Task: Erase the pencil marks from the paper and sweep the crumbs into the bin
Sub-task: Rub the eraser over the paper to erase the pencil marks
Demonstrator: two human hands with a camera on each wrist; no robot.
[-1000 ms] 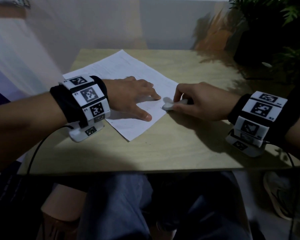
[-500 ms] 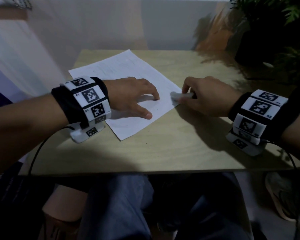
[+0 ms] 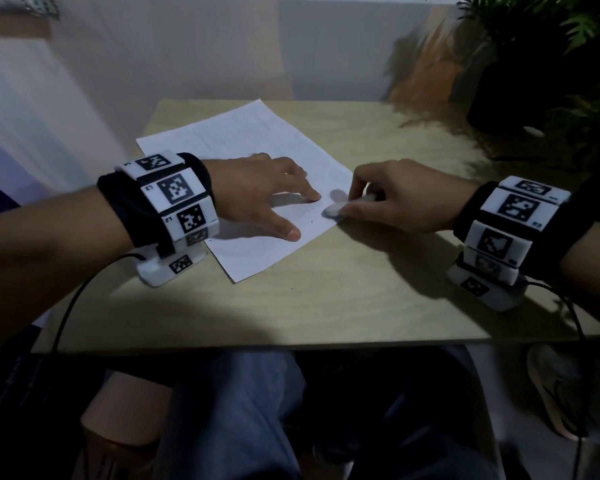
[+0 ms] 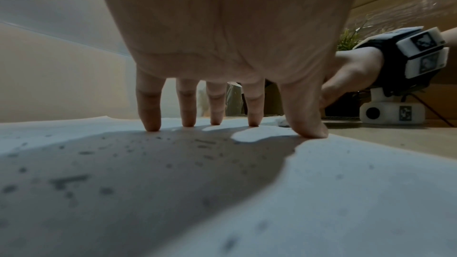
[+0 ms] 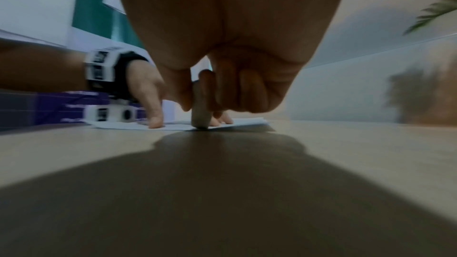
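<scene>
A white sheet of paper [image 3: 236,140] lies skewed on the wooden table [image 3: 378,278]. My left hand [image 3: 267,195] presses it flat with spread straight fingers [image 4: 149,112]. In the left wrist view the paper [image 4: 321,183] is strewn with dark eraser crumbs [image 4: 85,152]. My right hand [image 3: 395,199] pinches a white eraser [image 3: 333,210] and holds its tip on the paper's right edge, just right of the left index finger. In the right wrist view the eraser [image 5: 199,112] stands upright between thumb and fingers, touching the paper [image 5: 242,121]. No bin is in view.
A potted plant [image 3: 548,57] stands at the table's far right corner. Cables [image 3: 70,306] run from both wrist cameras over the table's near edge. My legs sit under the table, and a sandal [image 3: 551,386] lies on the floor at right.
The right hand with the eraser rubs along the paper's right edge, first further from me, then back nearer. The left hand stays pressed on the paper.
</scene>
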